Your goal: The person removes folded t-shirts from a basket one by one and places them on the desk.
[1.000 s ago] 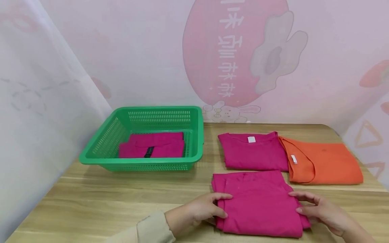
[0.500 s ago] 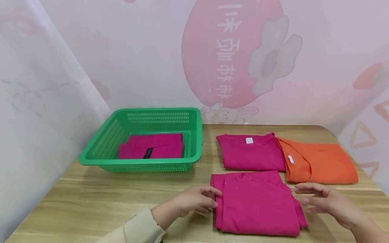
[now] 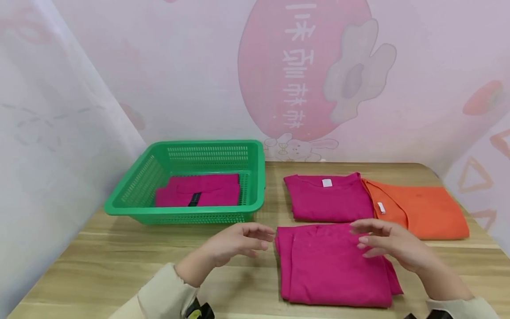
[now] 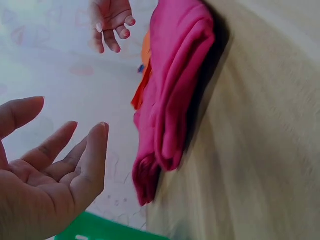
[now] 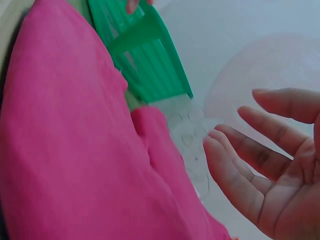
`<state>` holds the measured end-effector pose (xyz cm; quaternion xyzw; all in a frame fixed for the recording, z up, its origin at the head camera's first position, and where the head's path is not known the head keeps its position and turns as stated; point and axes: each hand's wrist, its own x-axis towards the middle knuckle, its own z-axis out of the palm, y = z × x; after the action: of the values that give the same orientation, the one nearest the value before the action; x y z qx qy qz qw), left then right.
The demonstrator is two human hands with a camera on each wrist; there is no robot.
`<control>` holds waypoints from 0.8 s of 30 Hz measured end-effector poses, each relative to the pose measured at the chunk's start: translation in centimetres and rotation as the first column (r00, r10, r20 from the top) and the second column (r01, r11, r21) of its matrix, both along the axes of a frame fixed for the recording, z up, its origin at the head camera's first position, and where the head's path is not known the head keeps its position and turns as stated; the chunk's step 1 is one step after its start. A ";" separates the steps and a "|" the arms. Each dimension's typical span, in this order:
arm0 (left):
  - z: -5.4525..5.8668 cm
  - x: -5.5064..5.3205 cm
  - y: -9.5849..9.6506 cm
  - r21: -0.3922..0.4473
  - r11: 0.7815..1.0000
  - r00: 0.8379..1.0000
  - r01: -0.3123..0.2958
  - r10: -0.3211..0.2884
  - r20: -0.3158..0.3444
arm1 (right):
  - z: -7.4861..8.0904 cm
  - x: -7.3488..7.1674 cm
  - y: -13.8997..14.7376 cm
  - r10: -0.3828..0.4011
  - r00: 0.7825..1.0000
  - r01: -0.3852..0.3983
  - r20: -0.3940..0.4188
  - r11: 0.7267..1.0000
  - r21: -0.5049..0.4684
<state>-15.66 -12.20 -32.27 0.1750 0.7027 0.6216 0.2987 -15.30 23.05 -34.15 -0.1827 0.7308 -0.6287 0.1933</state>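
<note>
A folded magenta garment (image 3: 334, 270) lies at the front of the wooden table. My left hand (image 3: 231, 246) hovers just left of it with loosely bent fingers that hold nothing. Over its right side is my right hand (image 3: 394, 243), raised off the cloth and holding nothing; it covers part of the garment's upper right corner. In the left wrist view the garment's layered folded edge (image 4: 172, 95) shows, apart from the left hand. The right wrist view has the magenta cloth (image 5: 75, 130) beside the right hand (image 5: 280, 165), not touching it.
A green plastic basket (image 3: 191, 212) stands at the back left, with a folded magenta garment (image 3: 219, 190) with a black tag inside. Behind the front garment lie a folded magenta shirt (image 3: 330, 201) with a white label and a folded orange shirt (image 3: 434, 212). A printed curtain (image 3: 199, 79) hangs behind the table.
Both hands have let go of the front garment and lifted. The left hand has moved away to the left, and the right hand has come up over the garment's right side.
</note>
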 end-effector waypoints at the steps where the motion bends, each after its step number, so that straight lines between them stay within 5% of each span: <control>1: 0.2 -0.1 -0.2 -0.002 1.000 1.000 0.000 0.000 0.000 | 0.2 -0.2 -0.4 0.006 1.000 -0.006 -0.008 1.000 -0.002; 24: 3.5 -2.5 -5.4 -0.027 0.991 0.981 -0.131 0.126 -0.149 | 2.5 -4.3 -8.1 0.039 0.996 -0.047 -0.082 0.994 -0.102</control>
<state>-18.12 -17.57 -28.80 0.1693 0.7439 0.6120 0.2085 -19.63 14.95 -31.61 -0.2332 0.7002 -0.6537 0.1676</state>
